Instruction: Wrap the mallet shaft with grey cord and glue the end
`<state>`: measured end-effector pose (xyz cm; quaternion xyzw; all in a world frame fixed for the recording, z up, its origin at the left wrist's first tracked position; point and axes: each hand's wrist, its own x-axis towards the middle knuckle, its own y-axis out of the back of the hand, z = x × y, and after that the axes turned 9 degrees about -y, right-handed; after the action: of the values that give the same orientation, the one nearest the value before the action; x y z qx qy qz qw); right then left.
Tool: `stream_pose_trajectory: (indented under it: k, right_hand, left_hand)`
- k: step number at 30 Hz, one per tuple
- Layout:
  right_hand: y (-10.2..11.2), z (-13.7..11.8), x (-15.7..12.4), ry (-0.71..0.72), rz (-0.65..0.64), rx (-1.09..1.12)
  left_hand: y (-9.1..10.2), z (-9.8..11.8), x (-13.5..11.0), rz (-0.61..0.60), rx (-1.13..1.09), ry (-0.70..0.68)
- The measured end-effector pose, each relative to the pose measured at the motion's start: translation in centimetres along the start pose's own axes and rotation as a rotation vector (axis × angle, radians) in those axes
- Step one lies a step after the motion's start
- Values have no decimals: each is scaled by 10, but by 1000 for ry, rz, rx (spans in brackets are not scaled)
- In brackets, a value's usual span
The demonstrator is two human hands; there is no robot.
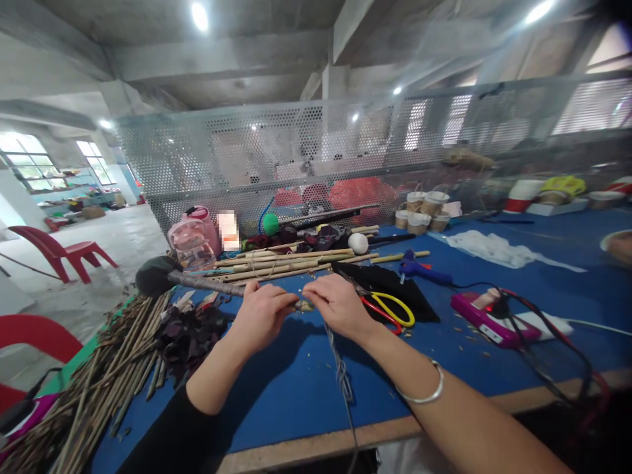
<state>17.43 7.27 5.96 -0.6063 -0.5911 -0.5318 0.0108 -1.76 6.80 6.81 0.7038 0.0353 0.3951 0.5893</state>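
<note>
My left hand (264, 316) is closed round a stick (212, 282) wrapped in grey yarn. A dark grey ball (154, 276) sits at the stick's far left end. The bare tip of the stick shows between my two hands. My right hand (338, 304) pinches grey yarn (342, 372) beside that tip, and a loosely knotted length hangs from it over the table's front edge. Scissors (394, 315) with red and yellow handles lie just right of my right hand, on a black cloth (417, 303).
Thin sticks (133, 342) and dark fabric scraps (190, 336) are heaped at left. Behind my hands lie bamboo sticks (276, 266), with a white ball (358, 243) near them. A blue glue gun (424, 268) and a purple power strip (488, 319) with cables lie at right. A perforated metal screen (266, 145) stands behind.
</note>
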Motion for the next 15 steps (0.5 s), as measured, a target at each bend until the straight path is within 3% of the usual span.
stream_pose_trajectory:
  k: [3,7,10,15]
  right_hand:
    - [-7,19,3,-158,-47,164]
    - [-30,23,-3,-370,-281,293]
    - [-38,9,-11,-247,-397,153]
    - [-22,-15,-13,-8,-245,-143]
  left_hand:
    - [0,4,0,28,-54,-27]
    - [-2,-1,-1,111,-58,9]
    - [-4,-7,-2,150,0,71]
    - [-5,-11,-2,107,101,148]
